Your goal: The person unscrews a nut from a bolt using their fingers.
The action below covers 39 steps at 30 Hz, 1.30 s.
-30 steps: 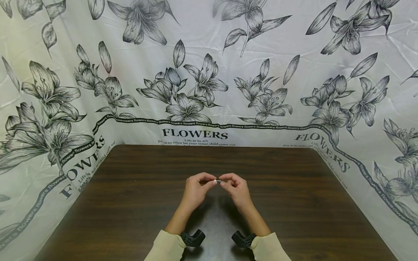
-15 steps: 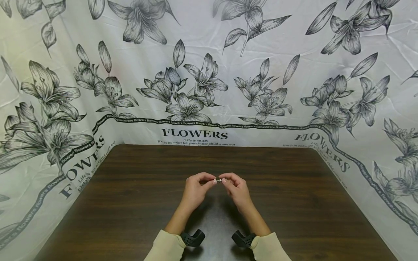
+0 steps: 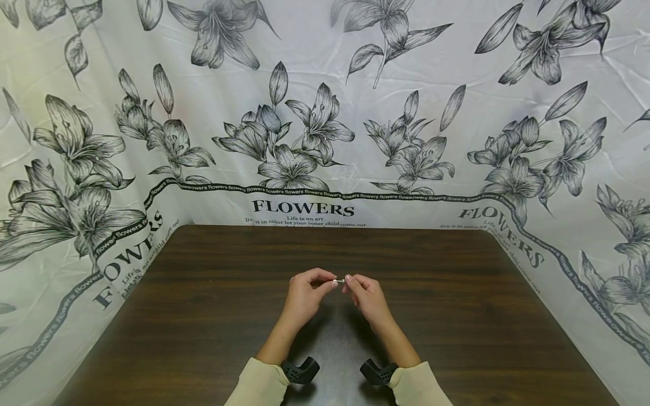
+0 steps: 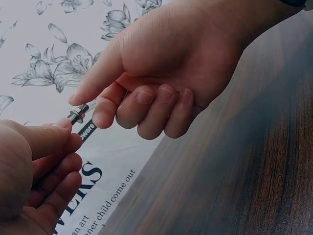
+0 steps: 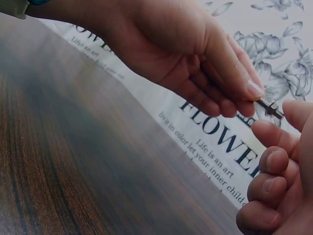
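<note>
A small threaded metal bolt (image 3: pixel 339 281) with a nut (image 5: pixel 272 108) around its shank is held above the table between my two hands. My left hand (image 3: pixel 304 294) pinches one end of the bolt between thumb and forefinger. At the other end, my right hand (image 3: pixel 370 296) has its thumb and forefinger parted on either side of the bolt's tip. Gaps show around the nut in both wrist views; whether the right thumb touches the bolt cannot be told. The right hand's other fingers (image 4: pixel 166 110) are curled toward the palm. The left fingertips hide the bolt's held end.
Beneath the hands lies a dark wood-grain table (image 3: pixel 213 316). White cloth (image 3: pixel 325 51) printed with lilies and lettering hangs behind it and along both sides. A black device sits on each wrist, just below the hands.
My right thumb and forefinger have drawn slightly to the right off the bolt, showing more of the nut end. The left hand keeps its place and its pinch.
</note>
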Each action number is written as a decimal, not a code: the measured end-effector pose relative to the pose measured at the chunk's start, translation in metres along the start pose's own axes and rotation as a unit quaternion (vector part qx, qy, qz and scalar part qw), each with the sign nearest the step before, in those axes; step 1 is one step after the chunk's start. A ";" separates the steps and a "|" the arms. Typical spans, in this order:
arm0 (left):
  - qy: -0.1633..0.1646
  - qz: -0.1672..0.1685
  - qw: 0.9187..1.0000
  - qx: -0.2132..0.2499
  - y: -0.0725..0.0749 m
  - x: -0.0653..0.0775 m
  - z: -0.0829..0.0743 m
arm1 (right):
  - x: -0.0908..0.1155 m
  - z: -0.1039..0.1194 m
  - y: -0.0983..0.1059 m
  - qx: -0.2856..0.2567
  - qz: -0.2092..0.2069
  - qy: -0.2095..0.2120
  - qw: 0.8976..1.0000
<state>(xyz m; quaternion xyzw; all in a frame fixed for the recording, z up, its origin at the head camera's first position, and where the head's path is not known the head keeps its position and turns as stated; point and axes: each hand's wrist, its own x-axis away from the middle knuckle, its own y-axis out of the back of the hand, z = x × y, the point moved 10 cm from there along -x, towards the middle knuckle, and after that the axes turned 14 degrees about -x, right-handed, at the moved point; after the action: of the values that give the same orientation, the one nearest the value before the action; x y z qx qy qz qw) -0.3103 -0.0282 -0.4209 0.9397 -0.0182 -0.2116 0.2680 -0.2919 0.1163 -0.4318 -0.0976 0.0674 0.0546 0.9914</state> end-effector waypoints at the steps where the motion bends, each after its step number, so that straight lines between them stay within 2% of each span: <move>1: 0.000 0.000 1.000 -0.001 0.000 0.000 0.000 | 0.000 0.000 0.000 0.000 0.001 -0.001 1.000; 14: 0.002 0.011 1.000 -0.003 -0.002 0.000 -0.001 | 0.000 0.000 -0.003 -0.016 0.017 0.001 1.000; 22: 0.009 0.004 1.000 -0.004 0.000 0.000 0.001 | -0.001 0.000 -0.003 -0.034 0.021 0.007 0.999; 33: 0.005 -0.002 1.000 -0.002 0.002 -0.001 0.000 | -0.001 0.004 -0.003 -0.038 0.038 0.042 0.998; 39: 0.009 -0.004 1.000 0.003 0.002 -0.001 0.001 | -0.007 -0.009 0.004 -0.053 0.043 0.069 0.995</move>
<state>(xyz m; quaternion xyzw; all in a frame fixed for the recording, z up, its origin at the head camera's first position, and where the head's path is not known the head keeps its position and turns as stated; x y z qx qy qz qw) -0.3117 -0.0305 -0.4206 0.9424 -0.0126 -0.2037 0.2649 -0.3002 0.1175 -0.4407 -0.1504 0.1365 0.0943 0.9746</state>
